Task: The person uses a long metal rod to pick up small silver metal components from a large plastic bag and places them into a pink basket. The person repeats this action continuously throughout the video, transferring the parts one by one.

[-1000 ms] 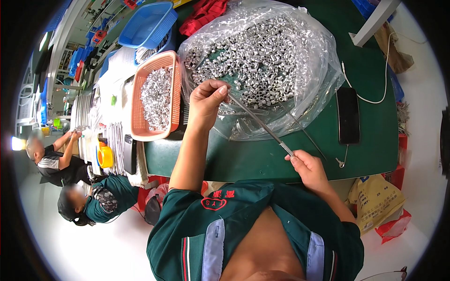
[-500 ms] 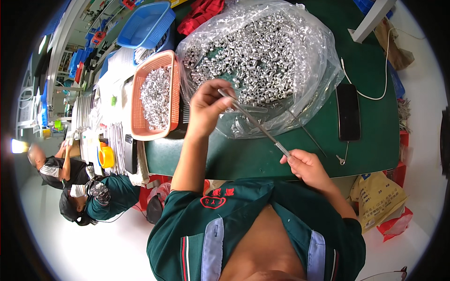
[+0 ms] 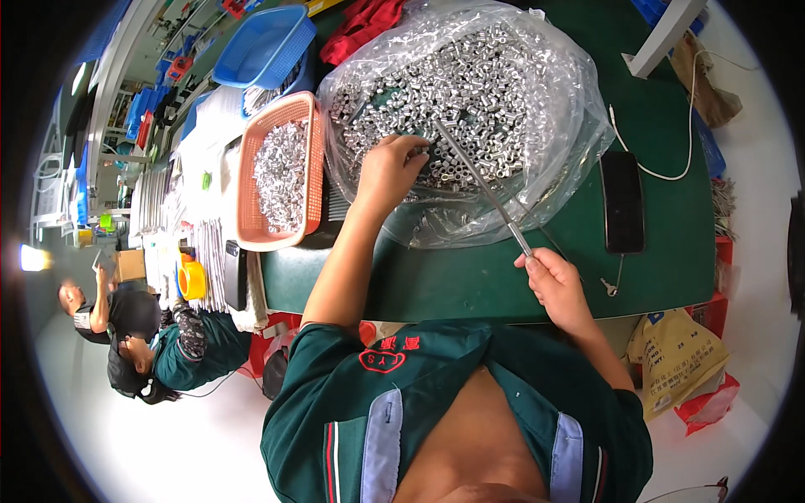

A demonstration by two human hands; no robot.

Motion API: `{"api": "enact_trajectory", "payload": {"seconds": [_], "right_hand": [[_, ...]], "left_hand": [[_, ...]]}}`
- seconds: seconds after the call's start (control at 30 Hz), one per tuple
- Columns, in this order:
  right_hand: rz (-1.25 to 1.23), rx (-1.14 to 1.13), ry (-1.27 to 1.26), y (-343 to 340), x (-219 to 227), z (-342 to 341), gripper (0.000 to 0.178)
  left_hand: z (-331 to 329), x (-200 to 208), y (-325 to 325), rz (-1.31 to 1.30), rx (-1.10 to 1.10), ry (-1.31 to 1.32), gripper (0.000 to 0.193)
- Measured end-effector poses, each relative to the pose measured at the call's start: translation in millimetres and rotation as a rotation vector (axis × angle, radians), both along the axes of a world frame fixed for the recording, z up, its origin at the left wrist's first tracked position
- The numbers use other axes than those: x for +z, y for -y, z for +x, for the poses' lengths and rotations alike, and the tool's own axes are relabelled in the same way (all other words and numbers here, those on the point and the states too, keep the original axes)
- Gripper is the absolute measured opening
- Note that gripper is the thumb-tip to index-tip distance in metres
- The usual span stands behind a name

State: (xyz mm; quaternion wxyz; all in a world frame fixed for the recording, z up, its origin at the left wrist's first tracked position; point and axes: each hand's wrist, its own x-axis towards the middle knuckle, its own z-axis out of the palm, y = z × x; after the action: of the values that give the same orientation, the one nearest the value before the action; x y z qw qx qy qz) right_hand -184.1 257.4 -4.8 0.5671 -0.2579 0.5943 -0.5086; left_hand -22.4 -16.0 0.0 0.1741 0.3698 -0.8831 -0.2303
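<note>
My right hand (image 3: 555, 283) grips a thin metal rod (image 3: 480, 178) by its lower end. The rod slants up and to the left over the heap, and a brighter, thicker section shows on it just above my fingers. My left hand (image 3: 389, 173) is at the left part of a heap of small silver metal sleeves (image 3: 495, 96). Its thumb and forefinger are curled close together at the sleeves; whatever is between them is too small to make out. The heap lies in a spread clear plastic bag (image 3: 579, 75) on the green table (image 3: 369, 281).
Left of the bag stands an orange basket (image 3: 315, 168) of small silver pieces, with a blue basket (image 3: 251, 63) behind it. A black phone (image 3: 622, 201) and a white cable (image 3: 689, 126) lie to the right. Two people (image 3: 189, 348) are at the far left.
My left hand has let go of the rod's upper end and moved to the sleeves. The rod now points more steeply up, and my right hand has shifted slightly right and away from me.
</note>
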Motion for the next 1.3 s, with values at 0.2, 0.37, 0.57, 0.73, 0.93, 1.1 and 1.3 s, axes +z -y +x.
{"api": "enact_trajectory", "payload": {"seconds": [0.2, 0.37, 0.57, 0.73, 0.93, 1.1, 1.3], "right_hand": [[-0.019, 0.002, -0.026, -1, -3, 2, 0.021], [-0.025, 0.012, -0.037, -1, -4, 2, 0.021], [-0.014, 0.011, -0.076, -1, -2, 2, 0.021], [-0.012, 0.051, -0.084, -1, -2, 3, 0.021], [-0.024, 0.108, -0.180, -2, -9, 4, 0.023], [-0.025, 0.125, -0.208, 0, -5, 3, 0.023], [-0.058, 0.114, -0.279, 0, -5, 6, 0.022]], "left_hand": [[-7, -19, 5, -0.144, -0.063, 0.022, 0.024], [-6, -17, -3, -0.180, -0.052, 0.023, 0.024], [5, -23, 7, 0.341, 0.143, -0.432, 0.016], [17, -10, 7, 1.318, -0.019, -1.172, 0.013], [22, -5, 4, 1.351, -0.102, -1.146, 0.013], [25, -1, 3, 1.232, -0.089, -1.047, 0.016], [24, 8, 1, 0.955, -0.003, -0.828, 0.019]]}}
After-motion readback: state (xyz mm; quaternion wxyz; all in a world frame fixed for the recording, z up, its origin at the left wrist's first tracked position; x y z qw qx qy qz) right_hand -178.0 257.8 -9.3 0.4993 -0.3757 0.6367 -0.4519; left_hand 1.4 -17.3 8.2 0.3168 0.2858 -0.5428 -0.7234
